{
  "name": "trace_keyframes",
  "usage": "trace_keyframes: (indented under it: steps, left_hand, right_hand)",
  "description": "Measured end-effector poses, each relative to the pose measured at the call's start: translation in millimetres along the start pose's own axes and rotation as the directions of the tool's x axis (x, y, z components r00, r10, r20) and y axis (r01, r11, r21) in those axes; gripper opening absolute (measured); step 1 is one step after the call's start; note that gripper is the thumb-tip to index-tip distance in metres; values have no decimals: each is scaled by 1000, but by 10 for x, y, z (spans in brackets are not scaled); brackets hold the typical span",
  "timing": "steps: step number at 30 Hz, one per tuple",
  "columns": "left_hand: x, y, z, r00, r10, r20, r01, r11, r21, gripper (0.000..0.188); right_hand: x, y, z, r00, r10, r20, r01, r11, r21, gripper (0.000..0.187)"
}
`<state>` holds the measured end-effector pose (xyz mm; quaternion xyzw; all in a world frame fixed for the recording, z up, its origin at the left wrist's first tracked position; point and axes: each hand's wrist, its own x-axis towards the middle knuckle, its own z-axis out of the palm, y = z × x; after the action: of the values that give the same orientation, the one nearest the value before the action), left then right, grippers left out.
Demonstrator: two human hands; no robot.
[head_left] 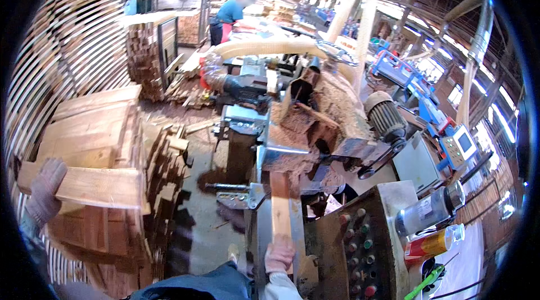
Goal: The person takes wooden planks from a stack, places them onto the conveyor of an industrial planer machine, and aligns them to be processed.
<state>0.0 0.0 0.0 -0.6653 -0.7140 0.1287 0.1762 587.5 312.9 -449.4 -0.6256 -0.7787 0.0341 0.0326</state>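
Note:
At the left my left hand (46, 194), in a pale work glove, is closed round the end of a light wooden board (104, 187). That board lies across the top of a stack of planks (84, 131). Low in the middle, my right hand (279, 255) is closed over the near end of a narrow wooden board (280, 207). This board lies lengthwise on the metal bed (263, 243) of a woodworking machine (289, 156). Its far end reaches the machine's sawdust-covered housing, where the tip is hidden. The right hand's thumb is hard to make out.
A control box (360, 243) with several buttons stands to the right of the bed. Bottles (427, 210) and a green-handled tool (426, 282) are beside it. Offcuts (166, 198) are piled by the stack. A motor (385, 114) and hose (270, 46) rise beyond. Another person (229, 14) works farther back.

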Motion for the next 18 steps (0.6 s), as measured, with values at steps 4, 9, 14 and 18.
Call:
trace_keyframes:
  steps: [4, 9, 14, 18]
  left_hand:
    - [877, 648, -586, 999, 51, 1, -51, 998, -29, 74]
    - [2436, 1389, -402, 857, 510, -74, -460, 822, 336, 43]
    - [3056, 2646, -51, 661, 748, 62, -720, 609, 332, 55]
    - [3052, 3722, 108, 466, 864, -191, -798, 504, 330, 46]
  right_hand:
    - [735, 5, -475, 997, -62, -40, 61, 998, -29, 42]
    - [1168, -298, -736, 978, -157, 136, -63, 401, 914, 86]
    - [228, -1097, -2167, 835, -544, -83, 470, 626, 623, 121]
    - [-593, -686, -1661, 964, -108, -245, 240, 750, 616, 94]
